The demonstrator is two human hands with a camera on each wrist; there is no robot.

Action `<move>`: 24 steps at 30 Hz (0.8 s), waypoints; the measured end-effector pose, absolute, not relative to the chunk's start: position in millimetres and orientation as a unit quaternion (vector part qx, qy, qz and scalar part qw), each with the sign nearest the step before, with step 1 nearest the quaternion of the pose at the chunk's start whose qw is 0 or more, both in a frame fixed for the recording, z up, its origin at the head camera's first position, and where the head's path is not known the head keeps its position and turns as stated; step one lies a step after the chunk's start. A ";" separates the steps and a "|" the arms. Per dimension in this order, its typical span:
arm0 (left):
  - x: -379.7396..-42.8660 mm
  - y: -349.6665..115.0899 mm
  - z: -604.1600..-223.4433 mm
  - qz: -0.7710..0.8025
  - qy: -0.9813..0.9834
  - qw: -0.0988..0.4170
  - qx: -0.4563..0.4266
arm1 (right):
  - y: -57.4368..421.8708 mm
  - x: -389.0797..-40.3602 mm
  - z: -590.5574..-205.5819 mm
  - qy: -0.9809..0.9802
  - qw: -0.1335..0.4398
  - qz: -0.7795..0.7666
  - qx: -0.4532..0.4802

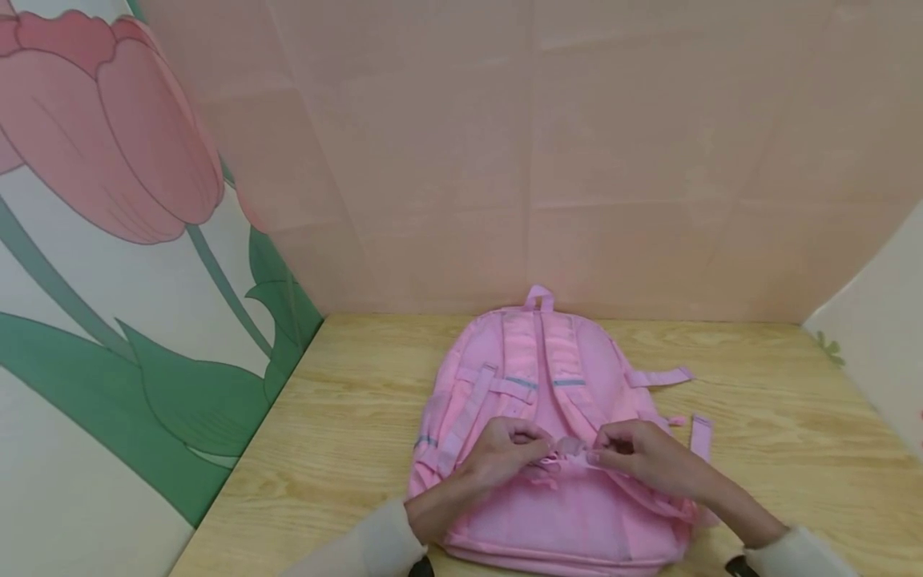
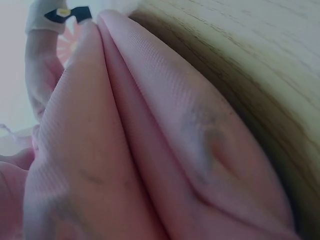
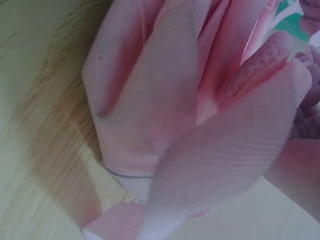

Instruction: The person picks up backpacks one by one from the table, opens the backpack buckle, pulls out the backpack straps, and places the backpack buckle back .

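Note:
A pink backpack (image 1: 534, 513) lies with its shoulder straps facing up and its top loop toward the back wall. Over its lower middle, my left hand (image 1: 505, 453) pinches a small pink strap piece (image 1: 551, 460) between thumb and fingers. Facing it, my right hand (image 1: 649, 455) pinches the other side of the light pink strap (image 1: 593, 458). The two hands are a short gap apart. In the left wrist view, folded pink fabric (image 2: 150, 125) hides most of that hand's work. A broad pink shoulder strap (image 3: 225, 145) crosses the right wrist view, with my right hand (image 3: 305, 165) at its edge.
The backpack stands on a light wood-grain table (image 1: 324, 433). A loose side strap (image 1: 659, 377) and another strap end (image 1: 701, 437) stick out on its right. Behind is a pinkish wall covering (image 1: 534, 160); a tulip mural (image 1: 115, 128) covers the left wall.

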State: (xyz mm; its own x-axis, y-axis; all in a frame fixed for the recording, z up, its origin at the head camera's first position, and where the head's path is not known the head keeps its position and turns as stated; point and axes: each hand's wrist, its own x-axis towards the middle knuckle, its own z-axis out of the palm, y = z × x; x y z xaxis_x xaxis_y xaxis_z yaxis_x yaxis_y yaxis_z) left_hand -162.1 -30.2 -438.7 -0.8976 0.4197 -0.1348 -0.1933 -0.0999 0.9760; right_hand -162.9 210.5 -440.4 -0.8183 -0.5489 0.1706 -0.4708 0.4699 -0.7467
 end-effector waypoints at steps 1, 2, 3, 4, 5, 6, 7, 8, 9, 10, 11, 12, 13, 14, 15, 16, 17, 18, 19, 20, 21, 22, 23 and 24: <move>-162.3 -30.9 -438.9 0.736 0.638 0.208 0.090 | 210.9 -162.9 -440.3 0.856 0.047 -0.421 -0.297; -162.6 -31.6 -439.2 0.737 0.637 0.208 0.092 | 211.3 -162.8 -440.2 0.855 0.047 -0.421 -0.297; -162.8 -32.3 -439.3 0.738 0.635 0.209 0.092 | 211.6 -162.7 -439.8 0.855 0.048 -0.423 -0.296; -162.8 -32.9 -439.6 0.739 0.633 0.210 0.092 | 211.9 -162.5 -439.3 0.855 0.048 -0.424 -0.295; -163.0 -33.4 -440.1 0.742 0.629 0.211 0.093 | 212.1 -162.3 -438.7 0.855 0.049 -0.425 -0.294; -163.2 -33.8 -440.5 0.745 0.626 0.212 0.093 | 212.3 -162.1 -438.0 0.855 0.050 -0.426 -0.293; -163.4 -34.3 -441.0 0.746 0.624 0.214 0.093 | 212.5 -161.8 -437.4 0.855 0.051 -0.426 -0.292; -163.6 -34.8 -441.3 0.748 0.620 0.216 0.093 | 212.8 -161.6 -436.8 0.855 0.052 -0.426 -0.290; -163.8 -35.2 -441.4 0.750 0.619 0.216 0.093 | 212.9 -161.4 -436.3 0.855 0.052 -0.426 -0.291; -164.2 -35.4 -441.8 0.750 0.619 0.215 0.093 | 213.2 -161.4 -435.9 0.856 0.052 -0.425 -0.291; -164.6 -35.8 -442.0 0.751 0.618 0.215 0.092 | 213.4 -161.3 -435.6 0.856 0.051 -0.424 -0.292; -164.9 -36.1 -442.1 0.751 0.617 0.215 0.090 | 213.7 -161.4 -435.4 0.856 0.051 -0.424 -0.293; -165.2 -36.4 -442.0 0.750 0.619 0.215 0.089 | 214.1 -161.4 -435.3 0.855 0.050 -0.424 -0.295; -165.4 -36.8 -441.7 0.750 0.619 0.215 0.088 | 214.4 -161.5 -435.2 0.854 0.050 -0.425 -0.296; -165.6 -36.9 -441.2 0.748 0.622 0.214 0.087 | 214.8 -161.5 -435.2 0.853 0.049 -0.426 -0.297; -166.0 -37.0 -440.7 0.748 0.622 0.214 0.087 | 215.3 -161.5 -435.3 0.853 0.048 -0.426 -0.296; -166.1 -36.9 -440.3 0.748 0.622 0.216 0.088 | 215.8 -161.4 -435.5 0.852 0.048 -0.428 -0.296; -166.4 -36.8 -440.0 0.747 0.622 0.218 0.090 | 216.2 -161.5 -435.8 0.851 0.048 -0.430 -0.297; -166.6 -36.8 -439.5 0.746 0.622 0.218 0.092 | 216.7 -161.5 -436.1 0.851 0.049 -0.431 -0.297; -166.8 -36.9 -439.3 0.746 0.622 0.218 0.093 | 217.1 -161.4 -436.4 0.850 0.049 -0.432 -0.296; -166.8 -36.9 -438.9 0.745 0.623 0.218 0.095 | 217.4 -161.3 -436.7 0.851 0.049 -0.432 -0.295; -167.1 -37.0 -438.5 0.745 0.623 0.218 0.095 | 217.8 -161.4 -436.7 0.851 0.049 -0.432 -0.295; -167.3 -37.1 -438.2 0.745 0.624 0.217 0.094 | 218.3 -161.5 -436.6 0.850 0.049 -0.433 -0.295; -167.6 -37.2 -437.6 0.745 0.625 0.216 0.092 | 218.8 -161.6 -436.5 0.850 0.049 -0.434 -0.294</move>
